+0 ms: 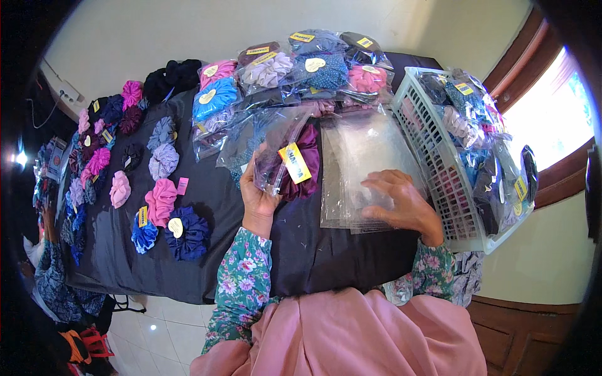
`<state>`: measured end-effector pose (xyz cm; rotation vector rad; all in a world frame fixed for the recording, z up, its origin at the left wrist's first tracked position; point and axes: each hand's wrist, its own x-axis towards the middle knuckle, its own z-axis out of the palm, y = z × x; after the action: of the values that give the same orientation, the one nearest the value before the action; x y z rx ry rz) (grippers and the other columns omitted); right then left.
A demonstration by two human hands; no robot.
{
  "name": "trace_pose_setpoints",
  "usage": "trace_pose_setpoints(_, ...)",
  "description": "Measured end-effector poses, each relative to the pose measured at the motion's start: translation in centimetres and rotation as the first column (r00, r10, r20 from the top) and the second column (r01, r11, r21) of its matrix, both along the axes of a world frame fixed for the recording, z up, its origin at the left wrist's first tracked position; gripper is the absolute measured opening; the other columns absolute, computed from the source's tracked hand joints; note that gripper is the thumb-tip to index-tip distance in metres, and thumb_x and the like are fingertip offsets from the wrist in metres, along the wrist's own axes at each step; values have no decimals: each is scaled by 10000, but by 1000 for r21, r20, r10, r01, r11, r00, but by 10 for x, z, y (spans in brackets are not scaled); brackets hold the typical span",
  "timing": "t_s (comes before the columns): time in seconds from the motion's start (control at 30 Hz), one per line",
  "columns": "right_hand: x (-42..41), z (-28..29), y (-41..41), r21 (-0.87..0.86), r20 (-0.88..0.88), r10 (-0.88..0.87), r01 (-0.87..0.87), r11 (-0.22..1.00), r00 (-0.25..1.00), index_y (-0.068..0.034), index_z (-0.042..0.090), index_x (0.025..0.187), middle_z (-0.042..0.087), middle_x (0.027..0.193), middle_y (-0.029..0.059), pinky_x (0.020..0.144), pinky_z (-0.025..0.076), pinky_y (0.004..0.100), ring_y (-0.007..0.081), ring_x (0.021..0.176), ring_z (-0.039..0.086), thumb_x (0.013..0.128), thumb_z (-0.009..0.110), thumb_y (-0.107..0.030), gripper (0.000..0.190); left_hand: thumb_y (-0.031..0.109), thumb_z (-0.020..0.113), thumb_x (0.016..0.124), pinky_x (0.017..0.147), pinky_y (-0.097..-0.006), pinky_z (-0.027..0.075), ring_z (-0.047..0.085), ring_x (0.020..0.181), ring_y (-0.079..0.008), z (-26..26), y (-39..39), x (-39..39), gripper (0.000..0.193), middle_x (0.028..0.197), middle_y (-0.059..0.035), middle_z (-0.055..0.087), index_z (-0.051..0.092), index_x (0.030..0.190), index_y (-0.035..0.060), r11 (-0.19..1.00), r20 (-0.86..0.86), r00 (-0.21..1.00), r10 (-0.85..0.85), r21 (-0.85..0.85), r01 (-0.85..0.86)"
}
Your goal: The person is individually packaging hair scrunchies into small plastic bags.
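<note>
My left hand (pixel 259 195) grips a transparent plastic bag (pixel 268 171), its thumb on the film. Against the bag's right side is a dark purple scrunchie (pixel 308 141) with a yellow tag (pixel 295 163) that bears writing; I cannot tell how much of it is inside the film. My right hand (pixel 400 199) is spread over a stack of flat transparent bags (pixel 350 155), fingers apart, fingertips at or just above the top sheet. Behind my left hand, a blue dotted scrunchie (pixel 244 145) shows through more plastic film.
Bagged scrunchies (pixel 270 68) are piled along the back. A pale plastic basket (pixel 437 174) filled with bagged ones stands at the right. Loose scrunchies (pixel 162 202) lie on the black cloth (pixel 263 249) at the left. Another person's sleeve (pixel 49 263) shows at the far left.
</note>
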<state>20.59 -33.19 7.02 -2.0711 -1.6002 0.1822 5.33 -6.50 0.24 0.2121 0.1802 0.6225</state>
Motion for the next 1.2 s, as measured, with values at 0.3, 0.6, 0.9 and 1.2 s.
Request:
trace_pose_setpoints(0.3,12,-18,13,-89,272,-164,194,977,948,-82,594,1175,525,1247,154,995,330,459,339,1193,445,828,647,-337,433,194,489,957,937,-430,490,600,1069,-283,0,1,-2,307,1163,-152,618,588,1154,-19,999,81,996,-41,-4,41)
trace_pose_setpoints(0.6,-34,25,119,343,-369,63,73,936,927,-50,530,1259,559,1199,125,953,401,342,242,1131,516,888,615,-289,450,241,507,950,990,-456,427,562,1129,-275,16,8,-17,301,1180,-115,621,618,1132,29,992,155,984,-84,104,69)
trace_pose_setpoints(0.9,-54,-61,161,412,-822,44,540,734,567,-8,477,1289,599,995,86,842,454,279,138,940,563,911,603,-236,460,286,507,948,1124,-406,209,420,1275,-216,18,9,-12,283,1235,-34,601,652,1114,108,987,173,976,-132,118,112)
trace_pose_setpoints(1.2,-47,-58,154,647,-606,121,398,651,787,16,538,1196,538,1073,146,945,367,319,250,1043,506,928,440,-176,344,273,526,941,1121,-448,222,442,1268,-225,4,13,-9,288,1261,-45,587,649,1137,103,978,154,968,-200,83,189)
